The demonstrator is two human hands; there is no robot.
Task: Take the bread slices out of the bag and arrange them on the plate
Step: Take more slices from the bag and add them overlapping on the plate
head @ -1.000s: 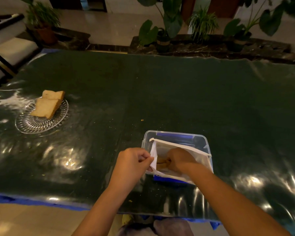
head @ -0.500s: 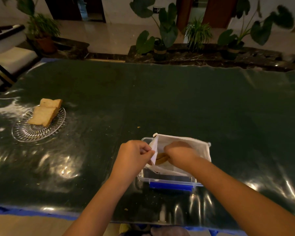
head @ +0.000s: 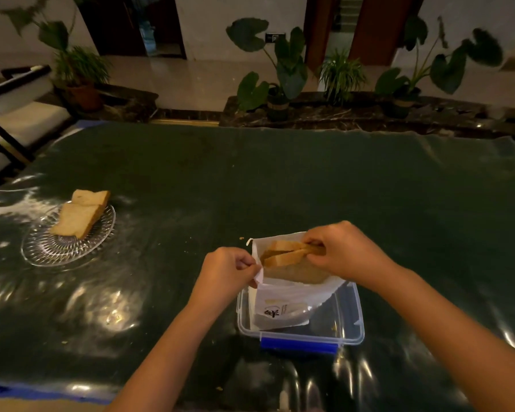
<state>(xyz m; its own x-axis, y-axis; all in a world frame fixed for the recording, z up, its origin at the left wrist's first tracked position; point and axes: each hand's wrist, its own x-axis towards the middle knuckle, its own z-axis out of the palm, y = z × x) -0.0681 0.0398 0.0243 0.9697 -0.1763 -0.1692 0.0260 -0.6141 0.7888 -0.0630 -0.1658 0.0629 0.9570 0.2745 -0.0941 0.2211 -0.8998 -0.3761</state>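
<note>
Table (head: 280, 179): is carrying everything; the plate sits far left, the tub near the front edge.
Tub (head: 350, 328): is holding the bag upright.
Plate (head: 69, 248): is already bearing two slices (head: 78, 220).
Bag (head: 283, 304): is now lifted higher, its mouth open.
Bread (head: 289, 257): is now emerging from the mouth, a second ago hidden inside.
Right hand (head: 344, 251): its grip is pinching the emerging slices.
Left hand (head: 225, 273): its grip is clenching the bag's edge.
Judgement: transfer to the plate comes next.

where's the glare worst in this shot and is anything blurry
Head view: dim, warm light; bright glare patches on the glossy table cover, strongest near the glass plate and along the near edge; the far plants are smeared; the table's far edge bows from the wide lens; hands and bag are fairly sharp.
</note>
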